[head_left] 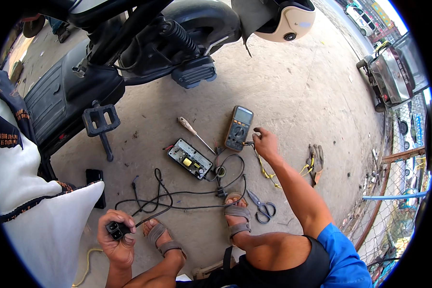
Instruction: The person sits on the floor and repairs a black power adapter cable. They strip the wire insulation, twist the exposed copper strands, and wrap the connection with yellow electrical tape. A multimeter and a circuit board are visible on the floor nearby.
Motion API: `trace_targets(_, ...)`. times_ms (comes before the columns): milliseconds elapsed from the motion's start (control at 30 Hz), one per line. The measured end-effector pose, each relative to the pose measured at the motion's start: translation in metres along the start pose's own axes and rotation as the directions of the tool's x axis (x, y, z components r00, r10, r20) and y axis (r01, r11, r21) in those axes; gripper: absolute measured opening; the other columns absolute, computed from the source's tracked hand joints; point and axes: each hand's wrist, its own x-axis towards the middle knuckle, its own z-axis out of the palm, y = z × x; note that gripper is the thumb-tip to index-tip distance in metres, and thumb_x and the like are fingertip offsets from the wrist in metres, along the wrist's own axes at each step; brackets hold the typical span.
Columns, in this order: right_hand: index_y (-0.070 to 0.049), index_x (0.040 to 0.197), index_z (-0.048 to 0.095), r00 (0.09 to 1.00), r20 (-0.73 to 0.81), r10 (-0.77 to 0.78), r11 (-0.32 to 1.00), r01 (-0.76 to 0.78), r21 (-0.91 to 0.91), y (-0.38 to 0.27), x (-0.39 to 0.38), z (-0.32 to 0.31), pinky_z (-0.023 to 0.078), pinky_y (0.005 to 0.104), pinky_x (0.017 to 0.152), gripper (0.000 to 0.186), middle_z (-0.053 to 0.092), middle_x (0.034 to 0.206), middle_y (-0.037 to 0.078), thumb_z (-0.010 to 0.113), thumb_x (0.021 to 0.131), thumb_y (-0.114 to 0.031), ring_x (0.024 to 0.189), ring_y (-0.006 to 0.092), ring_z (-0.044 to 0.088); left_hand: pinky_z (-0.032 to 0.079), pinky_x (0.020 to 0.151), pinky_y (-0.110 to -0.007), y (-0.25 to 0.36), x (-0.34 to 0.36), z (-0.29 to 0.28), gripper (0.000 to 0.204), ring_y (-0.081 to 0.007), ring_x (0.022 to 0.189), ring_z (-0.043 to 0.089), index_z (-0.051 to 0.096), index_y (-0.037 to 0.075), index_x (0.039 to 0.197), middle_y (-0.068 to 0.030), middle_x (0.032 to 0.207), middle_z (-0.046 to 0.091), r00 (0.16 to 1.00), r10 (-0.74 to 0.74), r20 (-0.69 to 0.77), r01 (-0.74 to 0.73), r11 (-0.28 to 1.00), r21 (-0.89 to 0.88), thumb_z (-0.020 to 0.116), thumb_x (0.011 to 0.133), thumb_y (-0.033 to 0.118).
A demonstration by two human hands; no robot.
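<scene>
At lower left my left hand (116, 235) grips a black cable plug (116, 230), its socket end turned up. A black cable (197, 193) runs from it in loops over the ground toward an opened charger (190, 159) with a bare circuit board. My right hand (265, 142) is closed, pinching the end of a test lead (248, 143) beside the lower edge of a grey and orange multimeter (239, 128). Yellow wire (264, 168) trails below this hand. A screwdriver (195, 134) with a pale handle lies between charger and multimeter.
Scissors (262, 207) lie by my sandalled right foot (237, 211). Pliers (317, 163) and yellow wire rest farther right. A scooter (144, 53) stands at upper left, its pedal (101, 119) jutting out. A black phone-like object (95, 187) lies left. Wire fencing (393, 187) borders the right.
</scene>
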Motion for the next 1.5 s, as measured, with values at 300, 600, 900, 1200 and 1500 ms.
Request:
trace_targets(300,-0.016,0.15,0.046,0.973,0.199,-0.118,0.915,0.185,-0.358,-0.058,0.001,0.018,0.054,0.0538,0.077,0.056,0.072,0.093,0.025,0.054,0.097,-0.033,0.088,0.0438,0.07,0.046,0.071,-0.027,-0.002,0.003,0.006,0.048,-0.0157,0.08,0.053,0.053,0.002,0.11,-0.0101,0.095,0.055,1.0,0.001,0.016,-0.001,1.0,0.012,0.085,0.084,0.026)
trace_targets(600,-0.014,0.153,0.044,0.957,0.253,-0.139,0.872,0.24,-0.426,-0.06,0.006,0.022,0.056,0.0501,0.076,0.061,0.073,0.094,0.02,0.055,0.096,-0.032,0.087,0.0389,0.071,0.046,0.071,-0.027,-0.004,0.003,0.007,0.049,-0.0153,0.08,0.053,0.053,0.002,0.11,-0.0098,0.095,0.055,1.0,0.005,0.009,-0.005,1.0,0.008,0.085,0.083,0.027)
trace_targets(900,-0.012,0.153,0.044,0.952,0.274,-0.134,0.867,0.246,-0.433,-0.063,0.008,0.021,0.056,0.0493,0.076,0.062,0.074,0.097,0.019,0.055,0.095,-0.029,0.089,0.0382,0.071,0.046,0.071,-0.028,-0.002,0.001,0.004,0.049,-0.0151,0.081,0.053,0.053,0.002,0.11,-0.0094,0.095,0.055,1.0,0.001,-0.011,-0.001,1.0,0.019,0.085,0.084,0.028)
trace_targets(1200,-0.015,0.156,0.039,0.954,0.275,-0.12,0.887,0.227,-0.403,-0.058,0.009,0.024,0.055,0.0512,0.079,0.067,0.073,0.101,0.022,0.057,0.093,-0.029,0.093,0.0408,0.07,0.041,0.069,-0.028,-0.005,0.002,0.004,0.048,-0.0151,0.079,0.049,0.051,0.004,0.111,-0.007,0.096,0.051,1.0,0.011,0.017,-0.012,0.999,0.032,0.084,0.085,0.029)
trace_targets(1500,-0.016,0.157,0.038,0.956,0.276,-0.102,0.896,0.209,-0.392,-0.06,0.009,0.027,0.055,0.0513,0.08,0.07,0.072,0.102,0.022,0.057,0.09,-0.024,0.093,0.0414,0.07,0.041,0.069,-0.029,-0.004,0.004,0.007,0.049,-0.0154,0.079,0.049,0.051,0.004,0.111,-0.007,0.095,0.052,1.0,0.013,0.015,-0.014,0.999,0.044,0.083,0.085,0.03)
